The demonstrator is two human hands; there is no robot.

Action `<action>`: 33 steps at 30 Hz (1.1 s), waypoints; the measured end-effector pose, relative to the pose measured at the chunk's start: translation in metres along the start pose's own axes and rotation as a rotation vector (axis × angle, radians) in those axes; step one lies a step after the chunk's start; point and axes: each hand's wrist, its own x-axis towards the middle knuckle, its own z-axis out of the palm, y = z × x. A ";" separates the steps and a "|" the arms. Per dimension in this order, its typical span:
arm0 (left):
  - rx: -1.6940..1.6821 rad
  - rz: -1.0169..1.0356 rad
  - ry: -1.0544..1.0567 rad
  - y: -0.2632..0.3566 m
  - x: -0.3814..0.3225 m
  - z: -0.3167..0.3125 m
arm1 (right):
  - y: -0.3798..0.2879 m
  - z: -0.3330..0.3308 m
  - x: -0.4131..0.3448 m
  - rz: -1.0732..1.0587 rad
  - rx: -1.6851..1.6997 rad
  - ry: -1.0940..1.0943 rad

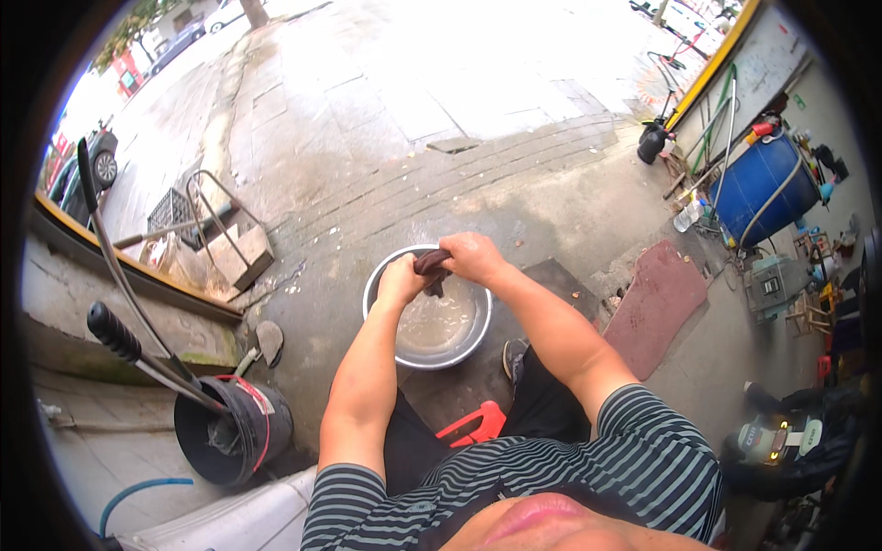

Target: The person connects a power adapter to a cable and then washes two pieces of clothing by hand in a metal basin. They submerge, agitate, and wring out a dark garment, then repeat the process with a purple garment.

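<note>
A dark brown wet cloth (433, 262) is bunched and twisted between my two hands. My left hand (400, 279) grips its left end, over the left part of the basin. The other end is in the fist of my right hand (472, 256), above the basin's far rim. Below the cloth, a round metal basin (484, 330) rests on the wet ground, holding cloudy greyish-brown water (434, 324). One end of the cloth hangs down over the water. My fingers hide part of the cloth.
A black bucket (269, 427) with long-handled tools (120, 337) stands at left. A red plastic stool (475, 423) shows between my legs. To the right lie a reddish board (654, 303) and a blue barrel (775, 186). A metal-handled block (241, 258) sits at far left.
</note>
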 end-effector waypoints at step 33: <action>-0.005 -0.022 0.172 -0.017 0.000 0.003 | 0.030 0.014 0.021 0.009 -0.135 -0.376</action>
